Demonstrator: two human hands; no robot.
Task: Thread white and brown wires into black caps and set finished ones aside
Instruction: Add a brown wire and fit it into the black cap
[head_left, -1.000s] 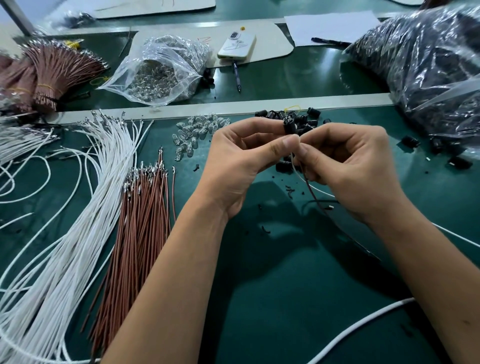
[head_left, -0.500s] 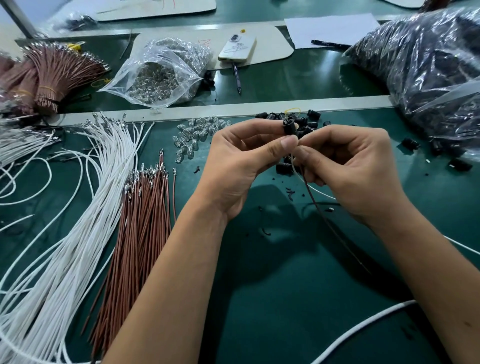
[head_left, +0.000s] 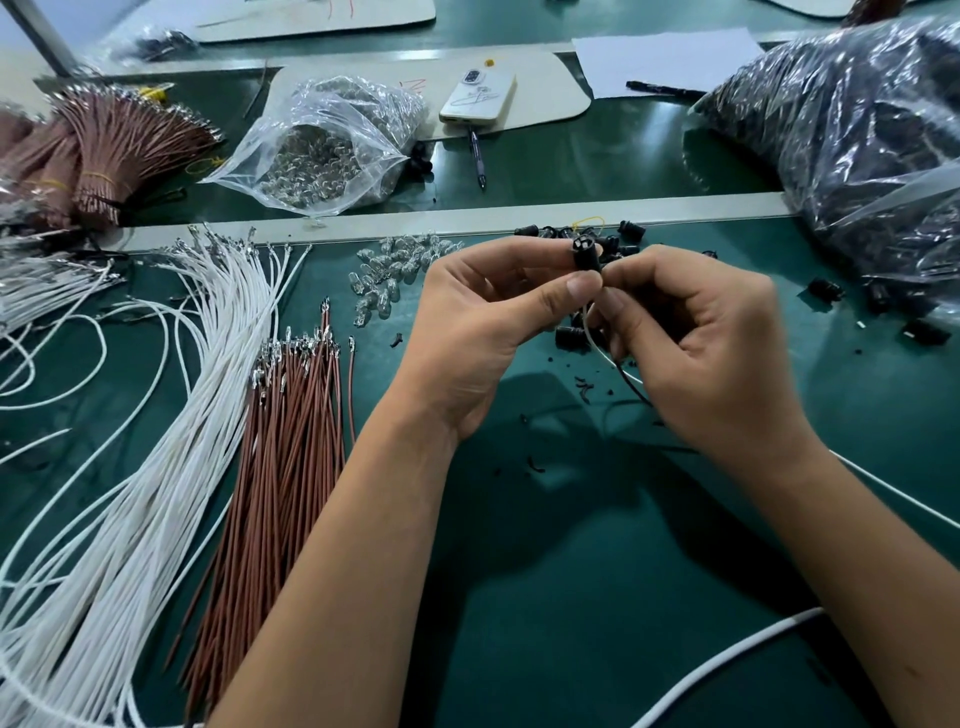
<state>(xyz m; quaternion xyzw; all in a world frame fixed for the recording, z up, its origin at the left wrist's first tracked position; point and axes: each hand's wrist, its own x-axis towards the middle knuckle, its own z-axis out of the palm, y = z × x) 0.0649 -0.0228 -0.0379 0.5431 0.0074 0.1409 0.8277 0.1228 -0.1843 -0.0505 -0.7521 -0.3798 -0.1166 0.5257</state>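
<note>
Nearest us, a thick white cable (head_left: 727, 670) is curving across the near right corner of the green bench (head_left: 545, 597). Along the near left edge we are seeing loose white wires (head_left: 130, 519) fanning out, with brown wires (head_left: 280, 457) lying just beside them. At mid-bench we are raising both hands together. Our left hand (head_left: 467, 332) is pinching a black cap (head_left: 587, 254) between thumb and forefinger, open end upward, the other fingers curling loosely behind. Our right hand (head_left: 701, 343) is curling its fingers around a white wire (head_left: 597, 348) and a dark wire that are hanging below the cap; we cannot tell how far either is entering it. Just beyond the fingers, loose black caps (head_left: 618, 239) and clear bulbs (head_left: 395, 270) are lying near the pale strip (head_left: 467, 215) crossing the bench. Farther back, a clear bag of bulbs (head_left: 332, 150) is sitting at centre, bundled brown wires (head_left: 104, 150) at the far left, and a large bag of black parts (head_left: 852, 135) at the far right.
</note>
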